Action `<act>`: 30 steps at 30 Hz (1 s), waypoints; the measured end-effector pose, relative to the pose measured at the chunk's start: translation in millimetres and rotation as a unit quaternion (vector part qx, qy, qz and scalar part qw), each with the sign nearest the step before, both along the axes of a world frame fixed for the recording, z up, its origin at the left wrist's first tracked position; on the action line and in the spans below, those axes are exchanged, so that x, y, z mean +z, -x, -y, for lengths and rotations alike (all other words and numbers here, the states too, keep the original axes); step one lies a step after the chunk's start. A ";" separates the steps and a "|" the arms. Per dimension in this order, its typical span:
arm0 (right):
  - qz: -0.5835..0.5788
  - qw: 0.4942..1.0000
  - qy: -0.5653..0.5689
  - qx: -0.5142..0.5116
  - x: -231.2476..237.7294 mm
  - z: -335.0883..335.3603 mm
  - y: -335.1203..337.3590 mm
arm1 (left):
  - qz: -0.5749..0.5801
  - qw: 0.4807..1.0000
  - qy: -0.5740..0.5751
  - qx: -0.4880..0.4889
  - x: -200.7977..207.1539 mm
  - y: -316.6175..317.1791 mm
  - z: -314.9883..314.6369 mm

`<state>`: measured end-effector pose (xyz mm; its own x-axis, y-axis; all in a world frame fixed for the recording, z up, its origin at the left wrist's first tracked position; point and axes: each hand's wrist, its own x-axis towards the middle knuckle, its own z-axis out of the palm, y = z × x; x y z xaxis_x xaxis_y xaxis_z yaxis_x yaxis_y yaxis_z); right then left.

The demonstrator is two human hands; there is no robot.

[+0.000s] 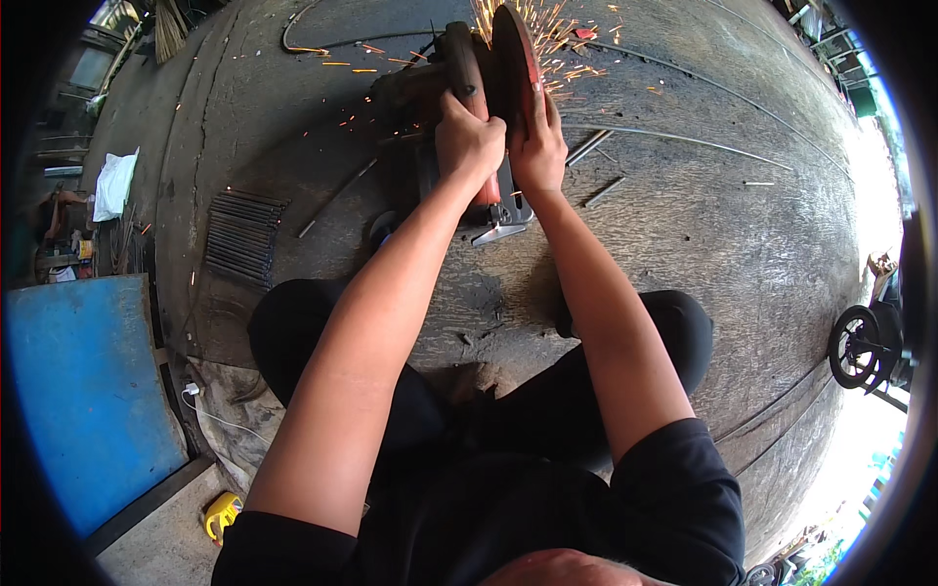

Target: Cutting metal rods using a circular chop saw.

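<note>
A cut-off saw (415,93) with a dark body stands on the ground ahead of me, throwing orange sparks from its far side. My left hand (469,142) is closed around the saw's dark and red handle (467,73). Just right of it, a reddish-brown round disc or guard (515,49) stands on edge; I cannot tell which. My right hand (539,146) lies against its near right side with fingers stretched out and pointing away from me. Below my hands, a metal clamp lever (500,234) shows at the near end of the saw's base. The cutting point is hidden.
Left of the saw lies a neat row of dark metal rods (244,234), with a single rod (337,198) beside it. Short cut pieces (604,191) and long thin rods (684,132) lie at right. A blue panel (88,381) stands left; a motorcycle wheel (855,347) is far right.
</note>
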<state>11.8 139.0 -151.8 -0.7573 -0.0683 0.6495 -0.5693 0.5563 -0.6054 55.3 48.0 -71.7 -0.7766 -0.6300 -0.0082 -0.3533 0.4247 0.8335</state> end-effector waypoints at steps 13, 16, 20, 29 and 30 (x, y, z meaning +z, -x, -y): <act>0.016 1.000 -0.005 -0.002 -0.6 0.1 -1.1 | 0.007 1.000 -0.002 0.001 0.0 -1.0 0.2; 0.029 0.999 0.001 0.020 2.1 0.1 -2.7 | 0.013 1.000 -0.003 0.000 2.8 -2.3 -0.1; 0.030 0.999 0.004 0.022 3.4 -1.0 -3.4 | 0.014 1.000 -0.003 0.003 3.9 -2.5 -1.4; 0.024 0.999 -0.006 0.021 0.2 -1.6 -2.1 | 0.021 1.000 -0.007 0.007 3.9 -2.2 -1.7; 0.019 1.000 -0.008 0.021 0.0 -1.8 -2.0 | 0.025 1.000 -0.004 0.010 4.1 -2.3 -1.9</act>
<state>13.8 140.8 -151.8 -0.7781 -0.1108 0.6183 -0.5687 0.5421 -0.6186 57.6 49.9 -67.6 -0.7630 -0.6444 -0.0516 -0.4018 0.4103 0.8187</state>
